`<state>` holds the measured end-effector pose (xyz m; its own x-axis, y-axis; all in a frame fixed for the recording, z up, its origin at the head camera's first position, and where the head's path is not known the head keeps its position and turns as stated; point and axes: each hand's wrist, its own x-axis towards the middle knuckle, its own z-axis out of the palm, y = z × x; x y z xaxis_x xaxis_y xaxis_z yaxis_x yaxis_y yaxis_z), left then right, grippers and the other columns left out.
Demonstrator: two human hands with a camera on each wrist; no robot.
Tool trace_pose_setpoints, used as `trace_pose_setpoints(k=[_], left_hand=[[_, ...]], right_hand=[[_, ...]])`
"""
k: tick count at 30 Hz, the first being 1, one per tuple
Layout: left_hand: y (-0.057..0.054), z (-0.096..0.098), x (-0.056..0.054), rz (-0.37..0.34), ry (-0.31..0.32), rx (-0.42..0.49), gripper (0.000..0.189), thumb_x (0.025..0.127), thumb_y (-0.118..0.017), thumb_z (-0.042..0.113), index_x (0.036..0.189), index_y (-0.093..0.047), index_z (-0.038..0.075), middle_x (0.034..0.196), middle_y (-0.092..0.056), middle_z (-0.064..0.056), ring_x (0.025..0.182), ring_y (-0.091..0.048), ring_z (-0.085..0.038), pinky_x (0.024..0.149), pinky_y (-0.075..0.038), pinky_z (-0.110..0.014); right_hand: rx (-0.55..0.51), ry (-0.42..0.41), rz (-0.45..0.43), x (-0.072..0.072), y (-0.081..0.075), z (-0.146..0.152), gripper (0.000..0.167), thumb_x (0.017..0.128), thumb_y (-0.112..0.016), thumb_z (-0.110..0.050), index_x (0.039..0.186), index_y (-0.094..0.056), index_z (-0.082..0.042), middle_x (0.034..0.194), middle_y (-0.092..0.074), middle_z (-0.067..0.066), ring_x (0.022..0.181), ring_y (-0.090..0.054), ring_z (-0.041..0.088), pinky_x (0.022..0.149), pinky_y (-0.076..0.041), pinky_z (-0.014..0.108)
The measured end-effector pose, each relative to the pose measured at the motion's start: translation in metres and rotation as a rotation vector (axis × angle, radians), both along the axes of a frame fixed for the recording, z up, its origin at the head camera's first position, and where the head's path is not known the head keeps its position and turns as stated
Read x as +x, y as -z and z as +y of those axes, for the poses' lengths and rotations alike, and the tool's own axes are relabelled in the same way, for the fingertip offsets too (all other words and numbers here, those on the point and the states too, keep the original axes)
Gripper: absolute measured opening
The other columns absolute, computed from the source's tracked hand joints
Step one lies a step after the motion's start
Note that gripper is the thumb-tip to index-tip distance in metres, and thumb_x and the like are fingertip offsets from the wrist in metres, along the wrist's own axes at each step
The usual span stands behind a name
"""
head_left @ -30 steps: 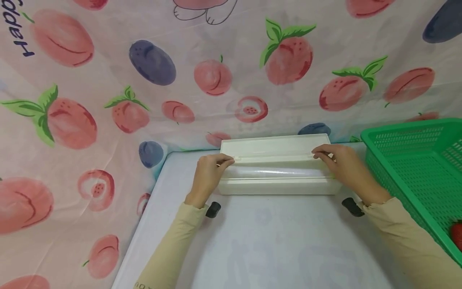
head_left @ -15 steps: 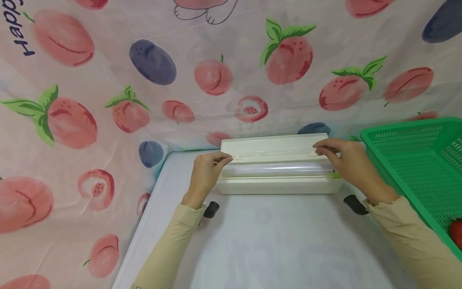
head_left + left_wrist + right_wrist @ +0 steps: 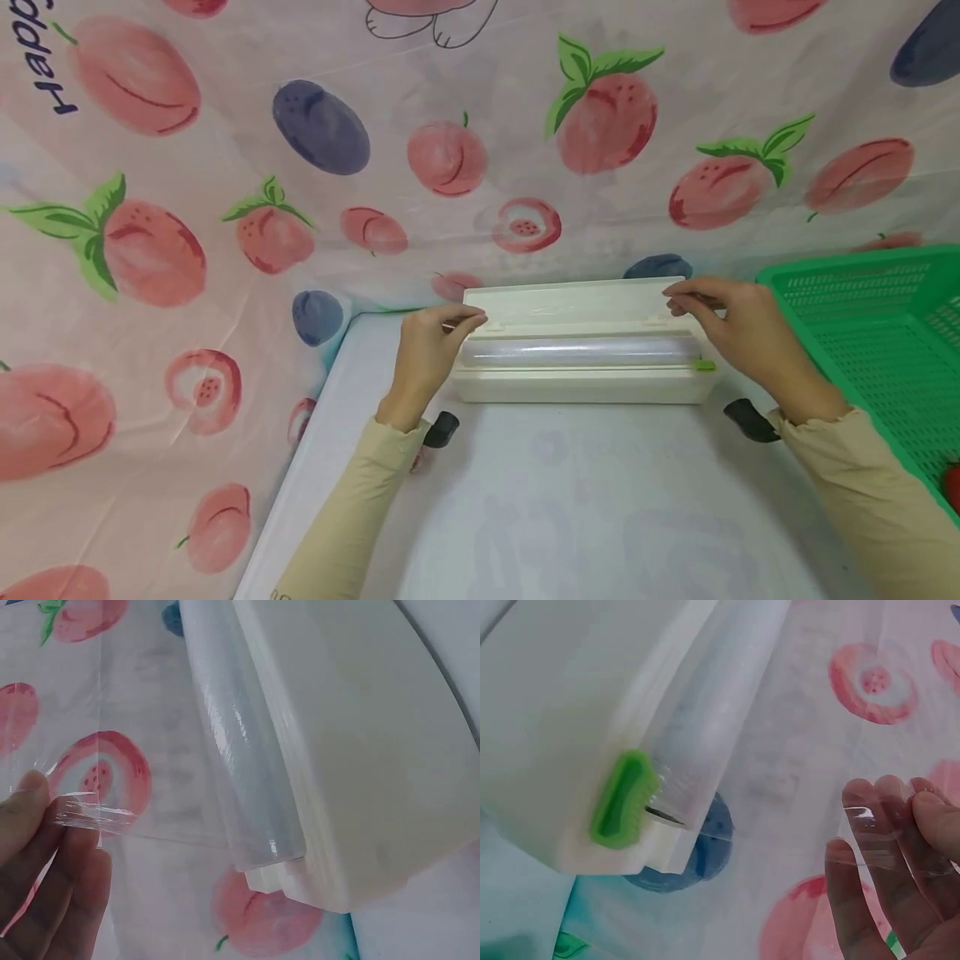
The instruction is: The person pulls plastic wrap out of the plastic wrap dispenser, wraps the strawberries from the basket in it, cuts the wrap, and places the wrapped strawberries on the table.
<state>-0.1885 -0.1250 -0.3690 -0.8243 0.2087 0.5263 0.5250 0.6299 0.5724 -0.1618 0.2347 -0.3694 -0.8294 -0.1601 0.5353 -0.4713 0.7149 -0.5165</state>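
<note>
A white cling film dispenser (image 3: 585, 387) stands on the table with its lid (image 3: 570, 302) raised, a roll of clear film (image 3: 577, 351) inside. My left hand (image 3: 433, 354) pinches one corner of the pulled-out cling film (image 3: 97, 814); in the left wrist view the film gathers in creases at the fingertips. My right hand (image 3: 738, 329) pinches the other corner, and the film lies across its fingers in the right wrist view. Between the hands, the clear sheet stretches from the roll. A green slide cutter (image 3: 622, 799) sits at the dispenser's right end.
To the right stands a green plastic basket (image 3: 847, 358), with a red item (image 3: 952, 486) at its lower right. A fruit-patterned cloth (image 3: 360, 275) hangs behind and to the left of the white table (image 3: 570, 500).
Both hands have risen off the roll toward the lid, drawing the film out. The right hand has also shifted right, uncovering the green slide cutter.
</note>
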Motion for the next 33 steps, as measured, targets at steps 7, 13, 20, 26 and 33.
trace_pose_setpoints(k=[7, 13, 20, 26, 33], left_hand=[[-0.005, -0.002, 0.003, -0.009, -0.012, 0.001, 0.01, 0.087, -0.076, 0.019, 0.092, -0.08, 0.01, 0.084, -0.077, -0.003, 0.073, -0.072, -0.014, 0.069, -0.059, -0.027], [-0.007, -0.003, 0.003, 0.002, 0.017, 0.047, 0.011, 0.089, -0.075, 0.018, 0.091, -0.078, 0.008, 0.084, -0.076, -0.005, 0.077, -0.073, -0.018, 0.071, -0.06, -0.03], [-0.013, -0.008, 0.003, -0.04, 0.094, 0.123, 0.01, 0.09, -0.073, 0.016, 0.091, -0.073, 0.006, 0.088, -0.074, -0.007, 0.086, -0.072, -0.019, 0.081, -0.059, -0.033], [-0.026, -0.016, 0.006, -0.004, 0.082, 0.097, 0.009, 0.081, -0.081, 0.012, 0.089, -0.08, 0.008, 0.085, -0.077, -0.004, 0.08, -0.073, -0.014, 0.076, -0.059, -0.03], [-0.043, -0.022, 0.007, 0.046, 0.132, 0.037, 0.013, 0.08, -0.082, 0.009, 0.092, -0.081, 0.005, 0.086, -0.077, -0.006, 0.082, -0.074, -0.014, 0.076, -0.059, -0.027]], right_hand=[[-0.021, -0.013, -0.059, 0.005, -0.009, 0.0, 0.016, 0.093, -0.066, -0.001, 0.107, -0.073, -0.005, 0.089, -0.074, 0.006, 0.08, -0.058, -0.013, 0.076, -0.039, 0.001], [-0.044, -0.061, -0.083, 0.003, -0.011, 0.0, 0.014, 0.1, -0.057, -0.006, 0.109, -0.068, -0.005, 0.09, -0.071, 0.007, 0.081, -0.056, -0.013, 0.077, -0.04, 0.002], [-0.159, -0.128, -0.142, 0.004, -0.019, -0.003, 0.015, 0.102, -0.052, -0.007, 0.111, -0.062, 0.001, 0.089, -0.067, 0.013, 0.077, -0.064, -0.007, 0.072, -0.051, 0.006], [-0.192, -0.135, -0.136, 0.007, -0.025, -0.005, 0.014, 0.101, -0.054, -0.003, 0.111, -0.063, -0.001, 0.086, -0.065, 0.012, 0.076, -0.066, -0.004, 0.065, -0.055, 0.012], [-0.229, -0.123, -0.087, 0.009, -0.035, -0.006, 0.015, 0.098, -0.057, -0.001, 0.111, -0.066, -0.002, 0.084, -0.066, 0.001, 0.075, -0.067, -0.004, 0.063, -0.056, 0.014]])
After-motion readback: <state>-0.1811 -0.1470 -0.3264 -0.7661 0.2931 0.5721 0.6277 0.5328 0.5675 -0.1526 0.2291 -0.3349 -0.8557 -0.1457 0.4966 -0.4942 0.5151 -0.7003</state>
